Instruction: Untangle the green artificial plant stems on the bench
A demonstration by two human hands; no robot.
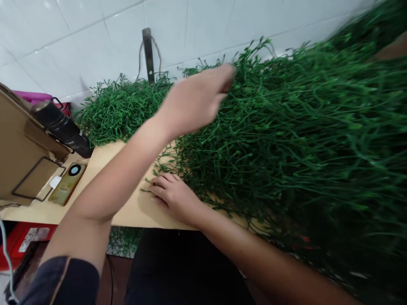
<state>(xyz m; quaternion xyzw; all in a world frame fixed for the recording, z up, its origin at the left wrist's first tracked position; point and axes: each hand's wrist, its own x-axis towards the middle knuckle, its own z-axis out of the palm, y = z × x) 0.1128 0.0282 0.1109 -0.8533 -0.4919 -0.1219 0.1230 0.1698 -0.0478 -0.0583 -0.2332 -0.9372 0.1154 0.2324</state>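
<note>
Reaching up from the lower left, my left hand [197, 99] hangs blurred over the edge of a large heap of green artificial stems [270, 140]. Its fingers are curled together, and what they hold, if anything, is hidden. My right hand [174, 195] rests low on the tan work surface [133, 207], with its fingers bent over thin green stems [146, 189] whose tips stick out to the left. Loose sprigs lie just above that hand. A smaller pile of green stems [122, 108] sits behind my left forearm, near the wall.
At the left are a black bottle [65, 129], a phone [68, 184], a cardboard box [19, 148] and a black wire frame [40, 178]. A dark metal bar [148, 57] with twine stands against the white tiled wall [95, 38]. A red container [32, 237] is below.
</note>
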